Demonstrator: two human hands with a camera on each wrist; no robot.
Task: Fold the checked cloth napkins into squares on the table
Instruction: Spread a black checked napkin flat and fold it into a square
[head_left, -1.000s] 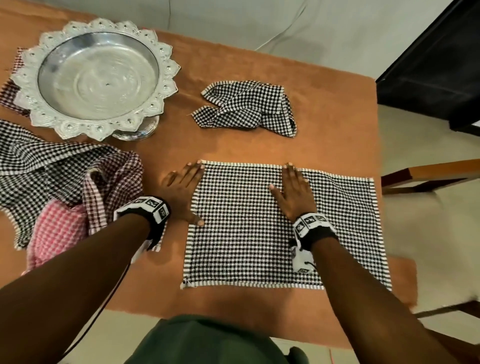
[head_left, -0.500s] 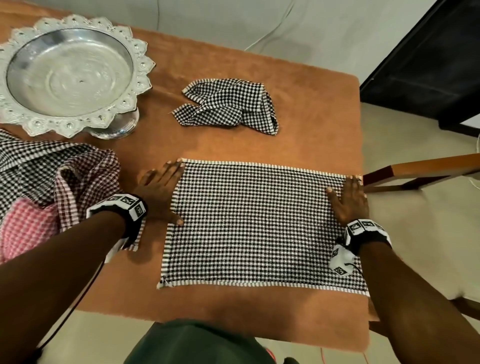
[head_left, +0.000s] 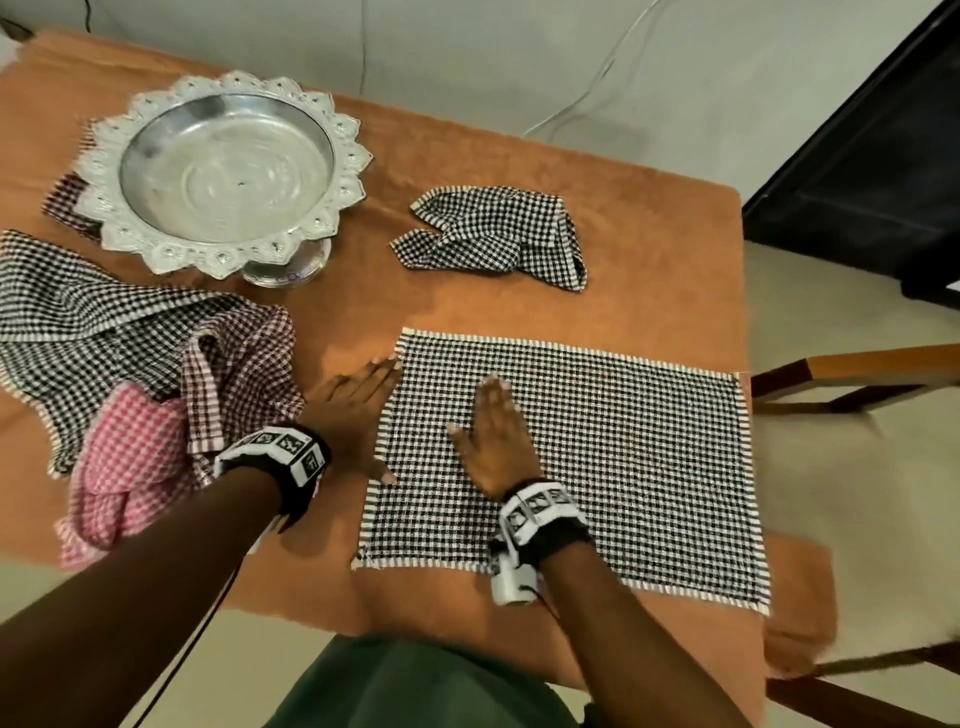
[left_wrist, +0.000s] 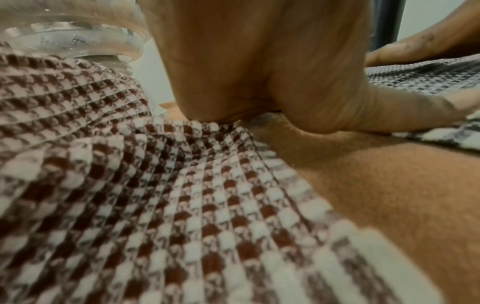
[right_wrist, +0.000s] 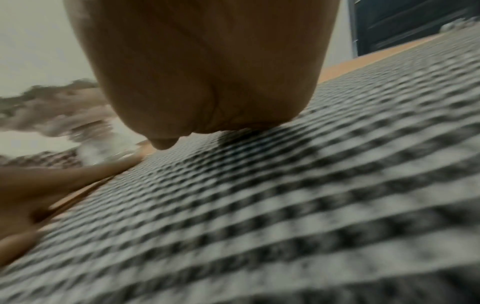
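My right hand (head_left: 496, 441) lies flat on the spread napkin (head_left: 623, 467); my left hand (head_left: 356, 415) rests at its left edge. A napkin heap (head_left: 130, 364) sits left of my left hand, a footed tray (head_left: 228, 171) beyond it, a crumpled napkin (head_left: 493, 236) beyond my right hand.

the head camera looks down and forward from above the near edge of the bench (head_left: 649, 270), taking in both forearms, the flat black checked napkin (head_left: 623, 457) and a silver tray (head_left: 228, 171) on the far left. the left wrist camera sits almost on the bench, just behind the left hand (left_wrist: 259, 61), facing along it, with a red checked cloth (left_wrist: 155, 205) filling its lower frame. the right wrist camera lies as low behind the right hand (right_wrist: 202, 65), skimming the napkin, blurred. all three views share the napkin's left edge; each wrist view catches the other hand.
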